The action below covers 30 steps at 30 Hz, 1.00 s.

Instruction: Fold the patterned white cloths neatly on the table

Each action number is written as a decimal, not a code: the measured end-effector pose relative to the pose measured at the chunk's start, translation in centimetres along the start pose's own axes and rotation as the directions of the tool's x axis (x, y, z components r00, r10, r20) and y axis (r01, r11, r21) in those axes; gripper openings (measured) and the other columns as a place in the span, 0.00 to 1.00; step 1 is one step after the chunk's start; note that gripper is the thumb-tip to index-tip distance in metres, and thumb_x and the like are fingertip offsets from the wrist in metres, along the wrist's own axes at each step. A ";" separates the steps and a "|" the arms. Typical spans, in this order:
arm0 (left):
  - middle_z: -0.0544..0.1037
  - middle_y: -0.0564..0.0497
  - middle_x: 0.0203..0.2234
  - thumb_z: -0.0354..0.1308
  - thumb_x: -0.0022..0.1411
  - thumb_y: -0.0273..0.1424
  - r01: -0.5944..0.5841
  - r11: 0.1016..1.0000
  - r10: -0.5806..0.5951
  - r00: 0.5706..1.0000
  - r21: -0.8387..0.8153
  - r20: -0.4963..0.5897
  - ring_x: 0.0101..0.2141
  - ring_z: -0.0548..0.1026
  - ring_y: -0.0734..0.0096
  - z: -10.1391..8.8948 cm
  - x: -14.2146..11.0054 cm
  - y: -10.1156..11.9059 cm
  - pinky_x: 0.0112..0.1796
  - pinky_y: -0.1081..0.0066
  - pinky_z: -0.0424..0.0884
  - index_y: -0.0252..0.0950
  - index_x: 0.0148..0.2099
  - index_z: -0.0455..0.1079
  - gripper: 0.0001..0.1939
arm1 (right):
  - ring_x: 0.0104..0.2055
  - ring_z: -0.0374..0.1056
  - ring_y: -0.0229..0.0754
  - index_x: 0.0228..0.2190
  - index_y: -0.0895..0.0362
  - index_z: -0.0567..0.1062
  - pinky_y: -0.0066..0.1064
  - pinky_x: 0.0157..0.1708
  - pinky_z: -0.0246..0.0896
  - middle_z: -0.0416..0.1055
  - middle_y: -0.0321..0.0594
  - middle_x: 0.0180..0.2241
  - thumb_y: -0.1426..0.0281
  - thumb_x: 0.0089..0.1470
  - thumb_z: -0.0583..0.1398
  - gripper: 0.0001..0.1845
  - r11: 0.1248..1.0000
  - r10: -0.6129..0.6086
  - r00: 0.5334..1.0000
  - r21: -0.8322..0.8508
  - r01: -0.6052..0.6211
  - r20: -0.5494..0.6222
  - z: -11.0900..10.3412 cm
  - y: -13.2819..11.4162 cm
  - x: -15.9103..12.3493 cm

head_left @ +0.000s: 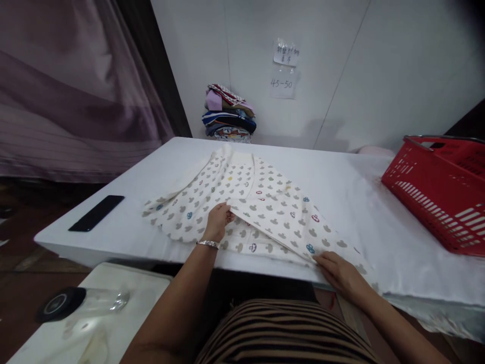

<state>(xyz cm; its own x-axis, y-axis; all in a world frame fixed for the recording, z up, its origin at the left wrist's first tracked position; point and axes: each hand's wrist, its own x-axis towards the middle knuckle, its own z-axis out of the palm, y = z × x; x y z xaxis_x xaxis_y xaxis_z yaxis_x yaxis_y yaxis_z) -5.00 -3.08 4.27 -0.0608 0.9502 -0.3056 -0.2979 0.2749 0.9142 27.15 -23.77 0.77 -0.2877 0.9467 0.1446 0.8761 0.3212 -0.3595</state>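
A cream garment (261,202) printed with small grey and coloured shapes lies spread on the white table (341,177). My left hand (219,221), with a silver bracelet at the wrist, pinches a folded edge near the garment's middle. My right hand (339,273) presses and grips the garment's lower right corner at the table's front edge. Both hands are closed on the cloth.
A red plastic basket (439,187) stands at the table's right end. A stack of folded clothes (229,114) rests against the back wall. A black phone (96,213) lies at the table's left. A clear bottle with a black cap (81,303) lies on a lower surface.
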 end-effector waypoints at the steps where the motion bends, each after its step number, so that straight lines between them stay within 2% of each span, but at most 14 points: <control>1: 0.68 0.58 0.16 0.59 0.44 0.27 0.005 1.000 -0.005 1.000 -0.002 -0.009 0.18 0.66 0.82 -0.1 0.0 -0.1 0.21 0.79 0.63 0.34 0.29 0.65 0.07 | 0.40 0.68 0.45 0.46 0.52 0.73 0.37 0.38 0.67 0.71 0.45 0.40 0.70 0.60 0.49 0.18 1.000 0.006 1.000 -0.007 -0.006 -0.004 0.3 0.0 -0.3; 4: 0.68 0.58 0.16 0.57 0.45 0.26 0.021 1.000 -0.021 0.998 -0.005 -0.060 0.18 0.67 0.81 -0.3 0.1 -0.2 0.22 0.79 0.65 0.34 0.31 0.65 0.07 | 0.41 0.68 0.47 0.49 0.52 0.71 0.38 0.39 0.67 0.71 0.46 0.41 0.70 0.59 0.49 0.19 1.000 0.004 0.998 -0.006 -0.004 -0.055 0.8 0.1 -0.8; 7: 0.71 0.57 0.19 0.57 0.46 0.25 0.028 0.999 -0.031 0.996 -0.029 -0.080 0.20 0.69 0.79 -0.4 0.1 -0.2 0.25 0.77 0.68 0.34 0.37 0.65 0.12 | 0.45 0.67 0.49 0.54 0.49 0.67 0.42 0.42 0.66 0.70 0.45 0.46 0.69 0.57 0.52 0.22 1.000 0.001 0.993 -0.020 -0.003 -0.118 0.9 0.1 -1.1; 11: 0.73 0.55 0.23 0.57 0.48 0.24 0.020 0.994 -0.025 0.999 -0.106 -0.043 0.23 0.72 0.77 -0.2 0.1 0.3 0.28 0.75 0.71 0.36 0.47 0.62 0.21 | 0.50 0.65 0.53 0.60 0.43 0.56 0.46 0.45 0.63 0.66 0.46 0.52 0.71 0.55 0.54 0.32 0.994 -0.030 0.988 -0.105 0.014 -0.149 1.4 0.9 -2.4; 14: 0.73 0.54 0.24 0.56 0.49 0.24 0.006 0.989 -0.005 1.000 -0.148 0.008 0.23 0.72 0.78 0.3 0.0 1.0 0.28 0.75 0.71 0.36 0.49 0.62 0.23 | 0.52 0.63 0.54 0.62 0.43 0.48 0.47 0.46 0.61 0.64 0.47 0.54 0.76 0.52 0.52 0.39 0.979 -0.037 0.983 -0.203 0.000 -0.181 1.7 2.0 -4.5; 17: 0.74 0.54 0.25 0.55 0.50 0.22 -0.004 0.984 0.010 0.999 -0.181 0.033 0.23 0.73 0.79 1.1 -0.1 1.9 0.28 0.76 0.71 0.36 0.49 0.64 0.21 | 0.54 0.62 0.53 0.63 0.44 0.45 0.47 0.47 0.60 0.63 0.48 0.54 0.77 0.50 0.50 0.41 0.956 0.003 0.978 -0.286 -0.064 -0.209 1.6 2.9 -6.9; 21: 0.73 0.54 0.23 0.53 0.51 0.20 -0.001 0.972 0.019 0.997 -0.236 0.075 0.22 0.72 0.80 2.5 0.0 3.4 0.27 0.77 0.71 0.35 0.45 0.66 0.17 | 0.58 0.58 0.50 0.63 0.47 0.44 0.46 0.49 0.59 0.60 0.46 0.57 0.78 0.53 0.47 0.38 0.914 0.066 0.972 -0.378 -0.150 -0.225 1.5 3.0 -9.2; 24: 0.74 0.53 0.24 0.52 0.52 0.19 -0.022 0.960 0.056 0.992 -0.281 0.114 0.23 0.73 0.80 4.1 0.6 4.6 0.28 0.78 0.72 0.33 0.43 0.67 0.15 | 0.60 0.54 0.51 0.63 0.50 0.47 0.46 0.51 0.57 0.55 0.45 0.60 0.79 0.53 0.47 0.37 0.878 0.101 0.969 -0.438 -0.192 -0.223 1.4 2.6 -10.0; 27: 0.73 0.53 0.23 0.53 0.51 0.18 -0.053 0.952 0.097 0.986 -0.301 0.133 0.23 0.73 0.80 5.6 1.3 5.8 0.28 0.78 0.72 0.32 0.41 0.68 0.13 | 0.61 0.53 0.50 0.63 0.51 0.45 0.45 0.52 0.57 0.56 0.46 0.60 0.80 0.52 0.46 0.39 0.879 0.103 0.958 -0.426 -0.213 -0.267 1.2 2.3 -10.4; 30: 0.73 0.54 0.21 0.53 0.52 0.19 -0.081 0.952 0.129 0.981 -0.295 0.147 0.22 0.73 0.79 6.8 1.6 6.9 0.28 0.78 0.72 0.32 0.39 0.68 0.12 | 0.61 0.52 0.51 0.63 0.51 0.45 0.46 0.53 0.57 0.56 0.48 0.60 0.78 0.53 0.49 0.38 0.895 0.080 0.964 -0.408 -0.182 -0.254 0.9 1.9 -10.5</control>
<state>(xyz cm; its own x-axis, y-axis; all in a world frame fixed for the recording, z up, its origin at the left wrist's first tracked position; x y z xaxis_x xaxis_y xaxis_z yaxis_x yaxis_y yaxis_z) -0.70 1.29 11.89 0.0417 0.9889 -0.1429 -0.5593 0.1416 0.8168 31.52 -33.10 -2.30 -0.1087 0.9324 0.3447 0.9940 0.1054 0.0282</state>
